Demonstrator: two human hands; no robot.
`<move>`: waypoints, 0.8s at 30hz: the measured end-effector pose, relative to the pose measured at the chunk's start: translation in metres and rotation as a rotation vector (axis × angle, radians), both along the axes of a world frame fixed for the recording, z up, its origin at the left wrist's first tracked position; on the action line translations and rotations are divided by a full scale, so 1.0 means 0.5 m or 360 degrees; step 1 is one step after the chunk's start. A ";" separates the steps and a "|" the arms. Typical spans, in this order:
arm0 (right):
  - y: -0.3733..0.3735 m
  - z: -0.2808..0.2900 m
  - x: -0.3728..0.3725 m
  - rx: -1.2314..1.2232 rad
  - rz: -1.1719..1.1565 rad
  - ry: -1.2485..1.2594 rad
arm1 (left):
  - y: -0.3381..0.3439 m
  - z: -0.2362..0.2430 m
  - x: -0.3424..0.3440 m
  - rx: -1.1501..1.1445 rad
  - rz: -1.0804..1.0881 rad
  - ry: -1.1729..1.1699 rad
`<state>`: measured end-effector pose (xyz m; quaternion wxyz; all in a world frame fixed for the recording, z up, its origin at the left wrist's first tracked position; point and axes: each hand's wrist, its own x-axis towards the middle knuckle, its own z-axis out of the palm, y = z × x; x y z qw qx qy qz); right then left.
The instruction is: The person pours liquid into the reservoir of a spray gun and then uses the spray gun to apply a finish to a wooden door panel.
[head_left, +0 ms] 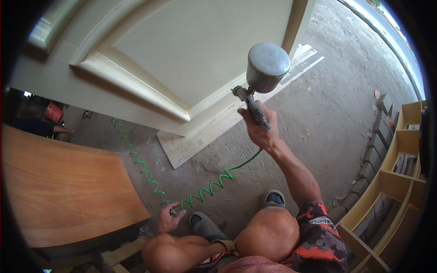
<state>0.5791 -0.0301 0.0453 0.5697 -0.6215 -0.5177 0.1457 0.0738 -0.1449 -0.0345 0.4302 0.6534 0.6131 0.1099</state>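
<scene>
My right hand [263, 122] is wrapped round the handle of a spray gun [255, 107], raised in front of the white panelled door [200, 50]. A round silver paint cup [268, 63] sits on top of the gun, its nozzle pointing left toward the door's lower rail. From under my right hand runs a green coiled air hose [214, 185], which dips toward my feet and rises again to the far left. Low down beside my knee, my left hand [170, 218] has its fingers curled at the hose's lowest bend, seemingly pinching it; the exact grip is partly hidden.
A long pale board [191, 145] lies on the concrete floor under the door. At left stands a brown wooden panel [68, 182]. A yellowish slatted wooden frame [387, 186] leans along the right side, near a row of bricks [371, 157]. Another person's hand [63, 130] shows far left.
</scene>
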 end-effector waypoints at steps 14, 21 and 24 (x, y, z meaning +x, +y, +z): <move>-0.039 -0.002 -0.271 -0.0035 0.0522 0.0277 | -0.015 0.005 -0.060 0.0070 0.0036 0.0101; -0.039 -0.030 -0.369 0.0207 0.0715 0.0230 | -0.018 0.003 -0.079 0.0080 0.0057 0.0115; -0.048 -0.032 -0.391 0.0099 0.0866 0.0272 | -0.019 -0.009 -0.091 0.0132 0.0034 0.0052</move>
